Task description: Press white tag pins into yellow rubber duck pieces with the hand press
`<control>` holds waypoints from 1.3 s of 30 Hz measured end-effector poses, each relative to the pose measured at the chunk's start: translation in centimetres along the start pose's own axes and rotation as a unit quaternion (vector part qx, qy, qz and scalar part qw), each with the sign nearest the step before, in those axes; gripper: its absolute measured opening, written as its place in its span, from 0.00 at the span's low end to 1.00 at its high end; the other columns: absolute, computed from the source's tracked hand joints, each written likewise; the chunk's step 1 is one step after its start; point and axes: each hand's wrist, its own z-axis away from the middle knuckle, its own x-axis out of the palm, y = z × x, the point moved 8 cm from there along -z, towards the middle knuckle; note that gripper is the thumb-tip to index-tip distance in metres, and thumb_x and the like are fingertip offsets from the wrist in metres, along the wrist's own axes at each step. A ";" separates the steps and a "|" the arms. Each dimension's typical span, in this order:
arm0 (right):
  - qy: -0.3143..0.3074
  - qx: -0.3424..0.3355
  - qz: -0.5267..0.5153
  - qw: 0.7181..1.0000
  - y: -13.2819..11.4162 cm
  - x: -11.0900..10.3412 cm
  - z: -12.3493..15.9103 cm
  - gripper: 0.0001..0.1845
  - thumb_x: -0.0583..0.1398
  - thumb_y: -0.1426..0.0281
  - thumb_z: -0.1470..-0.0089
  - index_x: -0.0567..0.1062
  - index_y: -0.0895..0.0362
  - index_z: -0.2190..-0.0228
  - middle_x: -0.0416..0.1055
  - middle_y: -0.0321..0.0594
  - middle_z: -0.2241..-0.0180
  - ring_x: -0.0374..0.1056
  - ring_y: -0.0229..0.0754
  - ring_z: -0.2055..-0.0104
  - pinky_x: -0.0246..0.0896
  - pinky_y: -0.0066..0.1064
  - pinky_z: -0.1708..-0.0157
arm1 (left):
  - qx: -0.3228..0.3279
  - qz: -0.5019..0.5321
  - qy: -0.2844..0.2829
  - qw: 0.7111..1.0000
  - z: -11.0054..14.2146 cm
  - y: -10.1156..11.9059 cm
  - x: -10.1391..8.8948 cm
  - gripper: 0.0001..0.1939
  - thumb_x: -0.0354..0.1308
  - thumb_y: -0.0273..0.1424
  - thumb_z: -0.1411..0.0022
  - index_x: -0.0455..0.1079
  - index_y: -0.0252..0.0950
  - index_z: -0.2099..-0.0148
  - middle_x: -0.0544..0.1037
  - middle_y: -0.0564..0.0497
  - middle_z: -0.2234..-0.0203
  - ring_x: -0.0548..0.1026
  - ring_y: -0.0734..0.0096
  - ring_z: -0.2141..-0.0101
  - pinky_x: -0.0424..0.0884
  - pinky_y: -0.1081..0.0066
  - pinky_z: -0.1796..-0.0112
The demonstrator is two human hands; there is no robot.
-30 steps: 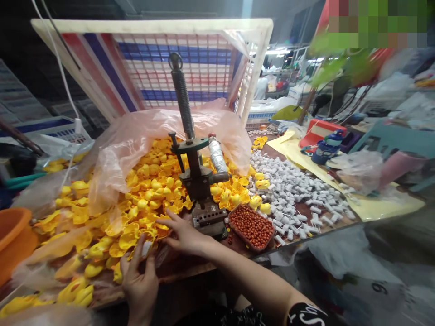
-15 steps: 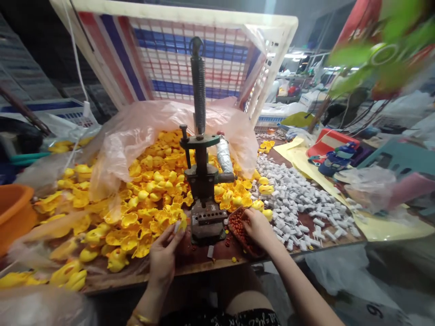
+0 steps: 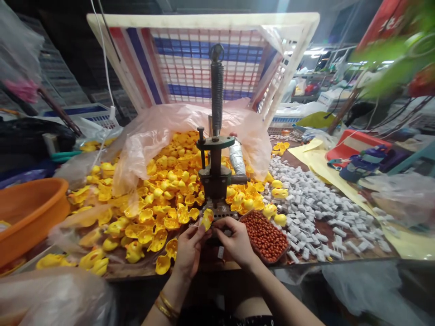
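Observation:
My left hand (image 3: pixel 188 251) pinches a yellow duck piece (image 3: pixel 206 219) just in front of the base of a small hand press (image 3: pixel 216 181). My right hand (image 3: pixel 236 242) is closed beside it, fingertips meeting the duck piece; what it holds is too small to make out. A heap of yellow duck pieces (image 3: pixel 163 190) spills from a pink plastic bag (image 3: pixel 152 131) to the left of the press. A tray of small red beads (image 3: pixel 265 235) lies just right of my right hand.
White small parts (image 3: pixel 312 208) cover the table to the right. An orange basin (image 3: pixel 30 213) stands at the left edge. A tilted white crate (image 3: pixel 204 59) rises behind the press. Yellow sheets, a red tray and a blue bottle (image 3: pixel 363 160) sit at far right.
My right hand left the bead tray and came to the press front. My left hand lifted a yellow duck piece to meet it. The camera view shifted left.

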 end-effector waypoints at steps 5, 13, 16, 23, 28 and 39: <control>-0.028 -0.012 0.004 1.000 0.1 0.3 -0.1 0.05 0.60 0.73 0.51 0.78 0.56 0.72 0.76 0.39 0.71 0.71 0.39 0.68 0.66 0.29 0.65 | -0.025 -0.020 -0.005 0.999 -0.1 0.1 -0.4 0.21 0.75 0.34 0.64 0.79 0.31 0.65 0.81 0.46 0.67 0.75 0.76 0.73 0.73 0.77 0.70; -0.003 0.044 0.099 0.994 3.7 1.1 -2.3 0.03 0.65 0.72 0.58 0.75 0.56 0.79 0.72 0.39 0.72 0.67 0.42 0.67 0.63 0.32 0.65 | 0.065 -0.275 -0.071 0.957 -3.3 1.7 -0.6 0.25 0.68 0.44 0.55 0.78 0.32 0.58 0.79 0.42 0.62 0.75 0.64 0.65 0.72 0.65 0.62; 0.035 0.072 0.164 0.983 5.2 -0.6 -3.8 0.06 0.66 0.77 0.63 0.74 0.56 0.83 0.70 0.40 0.73 0.65 0.45 0.66 0.61 0.35 0.62 | 0.167 -0.397 -0.083 0.899 -5.5 2.2 0.7 0.22 0.64 0.43 0.51 0.78 0.34 0.58 0.75 0.44 0.62 0.73 0.60 0.59 0.70 0.60 0.57; 0.168 0.105 -0.005 0.980 2.8 -10.2 -16.1 0.17 0.52 0.59 0.42 0.72 0.58 0.71 0.68 0.36 0.76 0.65 0.38 0.73 0.62 0.29 0.72 | 0.208 -0.465 -0.158 0.846 -6.7 1.8 3.3 0.10 0.61 0.30 0.48 0.77 0.38 0.61 0.70 0.48 0.63 0.71 0.63 0.60 0.66 0.60 0.52; 0.097 0.008 -0.153 0.983 -5.3 -8.8 -20.4 0.23 0.55 0.50 0.44 0.70 0.59 0.68 0.66 0.33 0.79 0.63 0.34 0.77 0.61 0.26 0.77 | 0.220 -0.489 -0.173 0.826 -5.9 2.3 4.0 0.04 0.59 0.27 0.47 0.74 0.37 0.66 0.69 0.48 0.63 0.70 0.64 0.60 0.67 0.62 0.53; 0.152 0.038 -0.133 0.979 -4.9 -8.5 -19.1 0.21 0.57 0.51 0.46 0.70 0.58 0.72 0.63 0.31 0.81 0.63 0.34 0.79 0.60 0.26 0.78 | 0.132 -0.391 -0.091 0.906 -7.3 2.7 1.2 0.18 0.64 0.42 0.54 0.76 0.34 0.65 0.77 0.47 0.71 0.75 0.60 0.66 0.71 0.57 0.59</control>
